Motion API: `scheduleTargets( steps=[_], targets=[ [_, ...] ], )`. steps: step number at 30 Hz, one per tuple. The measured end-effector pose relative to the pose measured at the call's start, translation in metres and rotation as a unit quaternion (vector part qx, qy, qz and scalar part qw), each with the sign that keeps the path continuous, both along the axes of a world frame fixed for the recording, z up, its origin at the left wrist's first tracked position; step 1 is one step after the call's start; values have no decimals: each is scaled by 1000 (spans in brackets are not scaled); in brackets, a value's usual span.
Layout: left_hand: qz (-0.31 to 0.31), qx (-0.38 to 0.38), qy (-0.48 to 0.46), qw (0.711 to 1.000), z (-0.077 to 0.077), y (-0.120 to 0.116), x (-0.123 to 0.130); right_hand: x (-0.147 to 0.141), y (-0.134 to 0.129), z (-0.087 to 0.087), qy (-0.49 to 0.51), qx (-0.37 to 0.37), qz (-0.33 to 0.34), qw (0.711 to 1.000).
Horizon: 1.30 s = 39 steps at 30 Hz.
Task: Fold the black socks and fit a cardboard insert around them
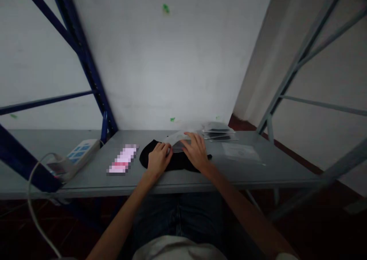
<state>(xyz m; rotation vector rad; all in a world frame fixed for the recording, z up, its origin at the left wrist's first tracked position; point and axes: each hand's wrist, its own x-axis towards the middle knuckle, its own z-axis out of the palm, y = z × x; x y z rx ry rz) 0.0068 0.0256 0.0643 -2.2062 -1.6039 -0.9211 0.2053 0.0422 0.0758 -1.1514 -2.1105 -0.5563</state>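
Nearest the camera, dark blue trousers (177, 214) and the hem of a pale shirt (174, 250) are being seen between two bare forearms that are being stretched forward over the near edge of a grey metal shelf table (258, 172). The left hand (158, 159) is being laid palm down, fingers loosely curled, on a flat black fabric piece (177, 162) that is lying near the middle of the table, just behind its front edge. The right hand (196, 150) is being spread over the far right part of the same fabric, its fingers resting on a clear plastic bag (179, 141) whose near end is being pressed against the fabric; whether the bag is being pinched or only pressed cannot be told. To the left of the fabric a pink rectangular object (123, 160), blurred out, is lying flat, and further left a white power strip with blue switches (78, 155) is sitting with its grey cable (33, 183) hanging over the edge. To the right, a single flat transparent sleeve (240, 151) is lying apart from the hands, and behind it a small stack of filled clear packets (219, 132) is being kept near the pale wall (172, 61). Dark blue steel uprights (86, 61) are standing at the far left, pale grey ones (289, 73) at the right.
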Motion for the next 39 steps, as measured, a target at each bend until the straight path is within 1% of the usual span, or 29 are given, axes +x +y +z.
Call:
scheduleTargets(
  steps=[2, 3, 5, 8, 11, 13, 17, 20, 24, 27, 30, 32, 33, 35, 36, 37, 38, 39],
  targets=[
    [4, 9, 6, 1000, 2, -2, 1, -4, 1, 0, 0, -18, -38, 999],
    [3, 11, 6, 1000, 2, -2, 1, -7, 2, 0, -3, -34, -46, 998],
    [-8, 10, 6, 1000, 2, -2, 2, -12, 6, 1, -16, -64, -34, 997],
    [-23, -1, 14, 1000, 1, 0, 1, -19, 13, 3, -29, -93, 15, 995],
    [-21, -3, 14, 1000, 1, 2, -3, -26, 22, 6, -18, -138, 53, 989],
    [-22, -1, 4, 1000, 1, 4, -6, -31, 27, 8, -13, -174, 53, 983],
    [-27, 1, -23, 999, 1, 5, -14, -39, 36, 10, -26, -218, 13, 976],
    [-15, -2, -2, 1000, 3, 3, -16, -45, 37, 11, -43, -222, 0, 974],
    [13, -24, 36, 999, 7, 0, -12, -51, 35, 10, -49, -199, 2, 979],
    [33, -35, 39, 998, 8, 0, -8, -55, 32, 10, -51, -192, 12, 980],
    [44, -33, 22, 998, 8, 1, -7, -55, 24, 11, -52, -187, 41, 980],
    [50, -31, 1, 998, 8, 2, -8, -50, 18, 12, -15, -179, 48, 982],
    [53, -31, -11, 998, 8, 3, -8, -46, 16, 13, 21, -175, 37, 984],
    [63, -31, -32, 997, 8, 4, -10, -32, 16, 14, 111, -166, -20, 980],
    [69, -32, -39, 996, 8, 4, -11, -22, 18, 14, 152, -170, -54, 972],
    [74, -35, -43, 996, 8, 4, -11, -12, 23, 13, 184, -184, -84, 962],
    [79, -38, -45, 995, 8, 5, -11, -1, 30, 12, 204, -215, -102, 949],
    [83, -42, -45, 995, 8, 5, -11, 9, 38, 11, 214, -263, -109, 934]
  ],
)
